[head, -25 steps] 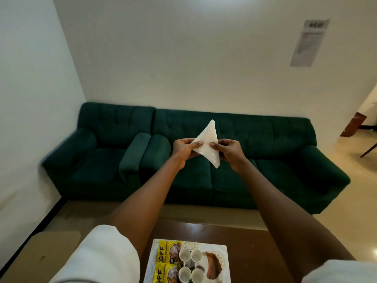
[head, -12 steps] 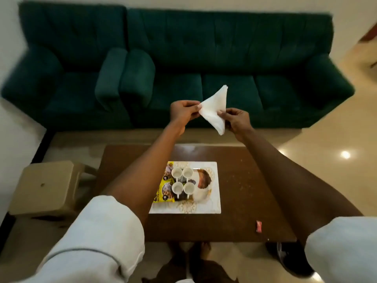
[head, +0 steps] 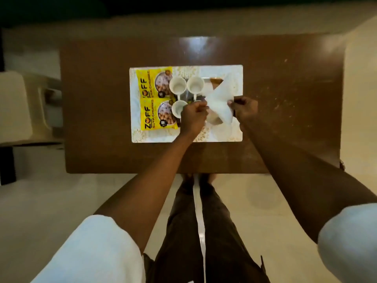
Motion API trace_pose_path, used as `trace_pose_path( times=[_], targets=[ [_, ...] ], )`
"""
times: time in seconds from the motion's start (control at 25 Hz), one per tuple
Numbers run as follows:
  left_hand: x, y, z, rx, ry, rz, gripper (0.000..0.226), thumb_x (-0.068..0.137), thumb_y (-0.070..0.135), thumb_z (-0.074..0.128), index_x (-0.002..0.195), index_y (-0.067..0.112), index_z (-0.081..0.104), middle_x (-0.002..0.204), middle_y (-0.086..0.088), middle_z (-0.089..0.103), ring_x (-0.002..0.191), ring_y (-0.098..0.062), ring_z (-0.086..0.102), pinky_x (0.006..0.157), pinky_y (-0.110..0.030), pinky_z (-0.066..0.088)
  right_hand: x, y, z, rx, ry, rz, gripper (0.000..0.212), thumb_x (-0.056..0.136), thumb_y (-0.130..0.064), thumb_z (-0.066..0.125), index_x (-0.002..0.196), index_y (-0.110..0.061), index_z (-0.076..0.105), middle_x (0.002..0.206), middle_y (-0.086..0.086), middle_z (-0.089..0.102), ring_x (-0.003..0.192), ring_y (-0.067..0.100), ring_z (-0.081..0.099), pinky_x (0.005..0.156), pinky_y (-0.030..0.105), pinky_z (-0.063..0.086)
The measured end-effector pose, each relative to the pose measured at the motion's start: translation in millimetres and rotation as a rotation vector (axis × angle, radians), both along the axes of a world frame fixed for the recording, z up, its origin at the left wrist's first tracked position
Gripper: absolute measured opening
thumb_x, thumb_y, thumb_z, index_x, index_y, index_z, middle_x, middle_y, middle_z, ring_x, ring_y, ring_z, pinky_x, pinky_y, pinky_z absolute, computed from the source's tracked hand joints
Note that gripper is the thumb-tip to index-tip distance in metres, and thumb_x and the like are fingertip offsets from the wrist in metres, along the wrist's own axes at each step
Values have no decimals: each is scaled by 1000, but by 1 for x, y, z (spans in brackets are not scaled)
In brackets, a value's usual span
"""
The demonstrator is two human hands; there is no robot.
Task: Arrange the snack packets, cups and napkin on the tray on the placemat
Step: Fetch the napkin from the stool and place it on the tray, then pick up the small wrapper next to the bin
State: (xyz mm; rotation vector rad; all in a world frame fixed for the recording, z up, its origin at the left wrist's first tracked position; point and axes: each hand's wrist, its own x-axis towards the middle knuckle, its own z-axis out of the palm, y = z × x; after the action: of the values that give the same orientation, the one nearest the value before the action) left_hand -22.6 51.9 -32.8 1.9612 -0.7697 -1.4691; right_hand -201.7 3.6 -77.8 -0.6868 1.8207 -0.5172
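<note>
Your fingers (head: 231,102) pinch the folded white napkin (head: 221,103) from both sides: the left hand (head: 192,117) holds its near-left corner, the right hand (head: 244,108) grips its right edge, and both are pressed tight on the paper with nothing else in them. The napkin hangs as a triangle over the right part of the tray (head: 216,79), just beside the cups (head: 177,85), above the white placemat (head: 237,135) on the brown table (head: 102,99).

To do this step well, lower the napkin flat onto the bare right end of the tray, keeping the fold crisp; let the tip point away from you and set the long edge down first. Watch your left knuckles (they sit just over the near cup) so you do not knock a handle. Release both pinches together, or the paper will likely swing and unfold. The tray itself is mostly hidden under hands and napkin, so I cannot say exactly how much free room remains there.

3 cups show clearly and a 4th seems to sit under your left hand. On the left lie 2 yellow snack packets (head: 156,111), side by side, each printed "ZOFF" in bold black letters with "SOYA CHUNKS" beneath; a small dark price badge on each is too blurred to read.
</note>
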Motion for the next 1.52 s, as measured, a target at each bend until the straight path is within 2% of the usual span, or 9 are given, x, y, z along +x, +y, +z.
trace_pose_path(
  times=[0.12, 0.24, 0.52, 0.72, 0.84, 1.08, 1.24, 1.36, 1.52],
  targets=[
    [-25, 18, -24, 4, -1, -95, 38, 96, -3, 61, 134, -3, 66, 133, -18, 70, 125, -28, 67, 110, -37, 53, 9, 7, -26, 0, 103, 65, 33, 91, -23, 79, 119, -7, 73, 120, 12, 74, 112, 30, 70, 101, 46, 58],
    [-32, 23, -30, 8, -9, -129, 38, 97, -1, 61, 134, -1, 66, 134, -14, 70, 124, -21, 67, 103, -23, 49, 23, -2, -28, -17, 219, 44, 31, 86, -27, 83, 112, -13, 75, 112, 4, 76, 102, 21, 70, 97, 41, 60],
    [-27, 3, -17, 14, -51, -167, 40, 100, -1, 56, 140, -2, 61, 141, -17, 65, 134, -27, 61, 117, -40, 47, 32, 3, -17, -55, 298, -3, 35, 84, -28, 85, 112, -13, 71, 100, -1, 72, 93, 16, 68, 87, 35, 59],
    [-48, -14, 3, -12, -75, -224, 41, 100, 1, 58, 140, 0, 61, 141, -15, 66, 132, -26, 62, 115, -38, 49, 12, 5, 12, -114, 288, -16, 34, 86, -31, 84, 114, -15, 71, 107, 0, 73, 95, 16, 69, 81, 31, 58],
    [-89, -27, 13, -18, -65, -281, 37, 100, 3, 59, 137, 5, 65, 136, -11, 69, 127, -24, 65, 111, -40, 53, -23, 8, 33, -142, 295, -47, 33, 89, -28, 81, 115, -9, 73, 109, 3, 75, 96, 18, 69, 81, 27, 52],
    [-225, -18, 5, 104, 93, -453, 34, 99, 5, 61, 132, 6, 67, 129, -12, 72, 119, -25, 67, 105, -37, 56, -146, 54, 35, -57, 357, -201, 25, 98, -16, 70, 120, -7, 74, 119, 11, 76, 113, 25, 71, 102, 36, 54],
    [-290, 26, -21, 286, 142, -550, 40, 100, 6, 61, 140, 6, 61, 135, -15, 68, 124, -27, 65, 107, -42, 55, -215, 113, 14, 23, 354, -364, 23, 95, -18, 74, 115, -8, 77, 115, 10, 77, 108, 23, 71, 99, 34, 55],
    [-312, 58, -39, 381, 68, -600, 35, 98, 1, 60, 134, 1, 64, 129, -21, 70, 116, -28, 67, 99, -36, 55, -244, 152, -3, 71, 378, -502, 20, 94, -11, 73, 112, -6, 77, 114, 12, 77, 106, 24, 70, 94, 29, 53],
    [-315, 72, -58, 393, -37, -577, 36, 98, 1, 61, 133, 4, 67, 129, -17, 70, 122, -30, 67, 108, -45, 54, -256, 176, -24, 125, 359, -479, 19, 98, -5, 64, 113, -8, 75, 116, 8, 75, 102, 16, 66, 86, 21, 49]
  ],
)
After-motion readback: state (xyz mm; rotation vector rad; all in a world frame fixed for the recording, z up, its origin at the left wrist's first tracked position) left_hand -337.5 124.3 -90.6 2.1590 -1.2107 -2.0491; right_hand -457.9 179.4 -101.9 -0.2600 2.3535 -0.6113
